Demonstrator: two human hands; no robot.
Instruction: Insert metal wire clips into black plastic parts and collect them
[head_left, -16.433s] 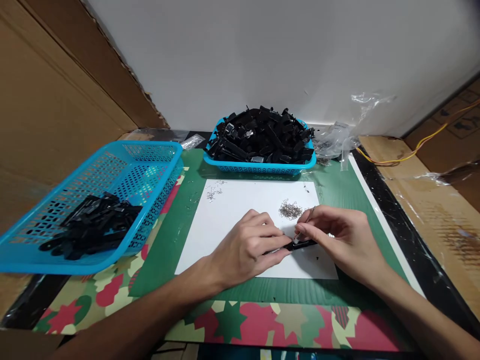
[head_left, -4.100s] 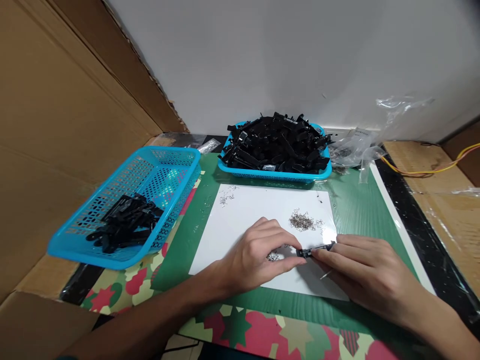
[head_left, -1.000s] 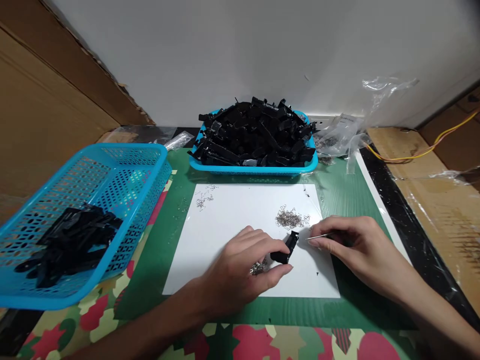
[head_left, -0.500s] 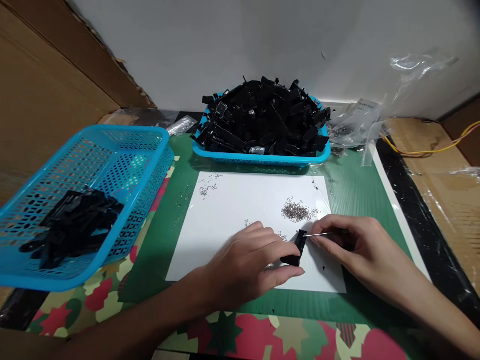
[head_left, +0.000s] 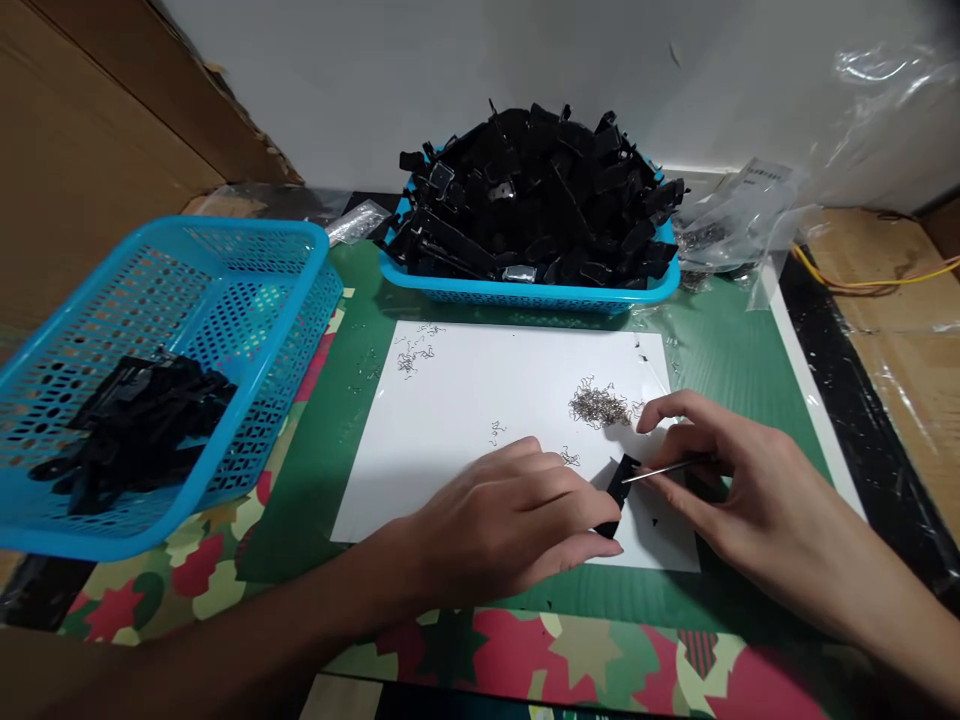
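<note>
Head view shows the left hand (head_left: 517, 515) with its grip around a black part (head_left: 616, 492) over the white sheet (head_left: 450, 420), and the right hand (head_left: 739, 480) pinching a thin metal tool (head_left: 667, 469), tip at this part.

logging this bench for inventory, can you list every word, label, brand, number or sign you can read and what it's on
No text can be read for certain.
Clear plastic bag right of the heaped blue basket: small dark print near its top, too small and blurred to read.
Black part, thin metal tool, white sheet: no lettering visible.
</note>
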